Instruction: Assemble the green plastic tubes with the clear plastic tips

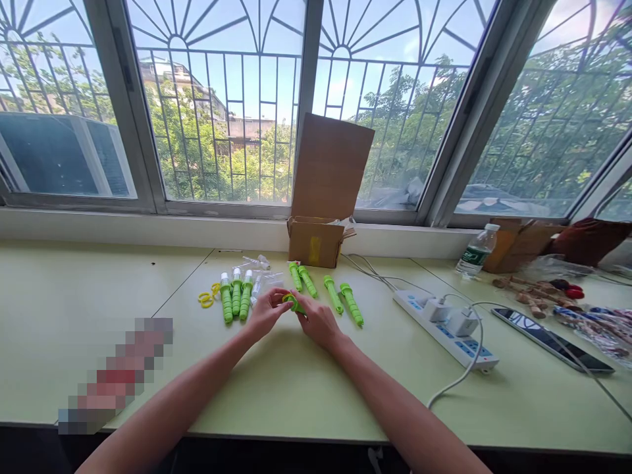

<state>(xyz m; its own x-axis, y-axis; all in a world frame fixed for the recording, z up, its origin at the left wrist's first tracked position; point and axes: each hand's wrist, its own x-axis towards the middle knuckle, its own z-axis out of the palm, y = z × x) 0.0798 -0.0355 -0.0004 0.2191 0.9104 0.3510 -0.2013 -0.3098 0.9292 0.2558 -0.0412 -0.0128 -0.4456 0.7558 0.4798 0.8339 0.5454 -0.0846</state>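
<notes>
Between the fingertips of both hands is a small green plastic part [295, 303] with a bit of yellow on it, mostly covered by the fingers. My left hand [269, 312] pinches it from the left, and my right hand [318, 319] closes on it from the right. Left of the hands stand or lie several green ribbed tubes with white tops [236, 295]. Beside them are yellow rings [207, 300] and clear plastic pieces [269, 282]. Green tubes without white tops [351, 304] lie behind and to the right of my right hand.
An open cardboard box [315, 242] stands against the window sill. To the right are a white power strip [444, 328] with plugged-in chargers and cables, a phone [550, 340], a water bottle [478, 251] and wooden pieces [523, 293]. A blurred-out item [116, 375] lies at left.
</notes>
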